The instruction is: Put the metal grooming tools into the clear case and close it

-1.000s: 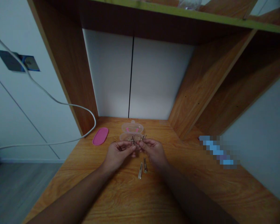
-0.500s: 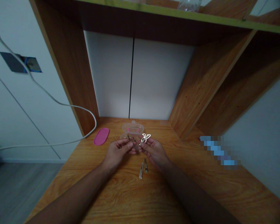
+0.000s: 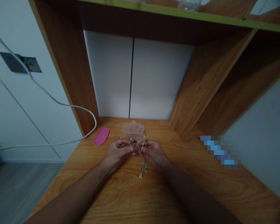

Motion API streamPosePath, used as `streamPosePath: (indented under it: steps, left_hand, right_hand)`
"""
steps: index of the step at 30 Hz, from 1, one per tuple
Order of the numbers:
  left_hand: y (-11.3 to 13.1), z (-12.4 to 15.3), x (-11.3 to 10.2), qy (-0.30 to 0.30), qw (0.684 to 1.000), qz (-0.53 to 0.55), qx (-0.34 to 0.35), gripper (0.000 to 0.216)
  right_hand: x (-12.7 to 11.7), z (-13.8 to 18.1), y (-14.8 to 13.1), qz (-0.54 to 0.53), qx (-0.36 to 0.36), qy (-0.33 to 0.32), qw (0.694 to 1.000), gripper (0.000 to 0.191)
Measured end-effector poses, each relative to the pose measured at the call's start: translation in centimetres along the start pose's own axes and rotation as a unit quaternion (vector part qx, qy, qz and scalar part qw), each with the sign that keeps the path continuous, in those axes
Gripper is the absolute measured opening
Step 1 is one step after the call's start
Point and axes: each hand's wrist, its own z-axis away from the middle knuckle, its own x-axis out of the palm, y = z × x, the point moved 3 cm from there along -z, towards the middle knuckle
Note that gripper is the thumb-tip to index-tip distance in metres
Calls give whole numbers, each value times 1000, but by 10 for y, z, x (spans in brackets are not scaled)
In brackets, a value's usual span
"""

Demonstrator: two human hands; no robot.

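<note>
My left hand [image 3: 118, 152] pinches a thin gold metal hair clip [image 3: 130, 139], held upright and seen nearly edge-on. Facing it, my right hand [image 3: 156, 153] grips a second gold hair clip [image 3: 144, 141] of bent wire, also turned on edge. The two clips are apart. Just behind the hands stands a clear plastic case [image 3: 133, 128] with its lid up and pink marks on it; my fingers hide part of its base, where a small dark thing shows. Two slim metal hair clips, one on the left [image 3: 141, 171] and one on the right [image 3: 146, 166], lie on the table below my hands.
A pink oval tray [image 3: 101, 136] lies to the left on the wooden table [image 3: 121, 199]. A white cable [image 3: 84, 109] loops past the table's left edge. Wooden side panels and a low shelf [image 3: 140, 23] frame the back. A blurred blue patch [image 3: 218, 151] lies at right.
Both clips have been turned in the fingers: the right one, flat toward me before, is now nearly edge-on, and the left one stands more upright. The clips on the table have stayed put.
</note>
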Motion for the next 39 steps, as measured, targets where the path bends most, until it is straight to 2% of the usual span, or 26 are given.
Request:
streamPosePath:
  steps: [4, 9, 19, 21, 25, 26, 31, 34, 37, 39]
  left_hand:
    - [0, 0, 1, -15, 1000, -4, 2, 29]
    - [-2, 2, 2, -10, 1000, -27, -3, 32]
    - [-1, -1, 0, 2, 998, -56, 18, 32]
    - [-1, -1, -1, 12, 997, -72, 20, 32]
    - [-2, 1, -2, 29, 992, -122, 19, 32]
    - [-2, 1, -1, 33, 989, -140, 22, 33]
    - [3, 7, 4, 40, 967, -242, 72, 29]
    - [7, 9, 7, 49, 952, -286, 97, 28]
    - [9, 10, 11, 13, 939, -317, 130, 22]
    - [10, 11, 13, -12, 928, -337, 162, 18]
  right_hand:
    - [-2, -1, 0, 52, -13, 22, 998, 27]
    - [1, 0, -7, 115, -19, 64, 991, 31]
    - [3, 1, -8, 147, -44, 86, 984, 30]
    - [3, 1, -9, 142, -53, 88, 985, 34]
    - [4, 1, -10, 108, -87, 113, 984, 53]
    - [5, 2, -11, 105, -94, 118, 983, 52]
    - [6, 3, -11, 135, -91, 126, 979, 26]
    - [6, 3, -9, 135, -78, 121, 980, 33]
    - [7, 4, -9, 139, -72, 117, 981, 40]
    - [7, 3, -10, 139, -71, 116, 981, 36]
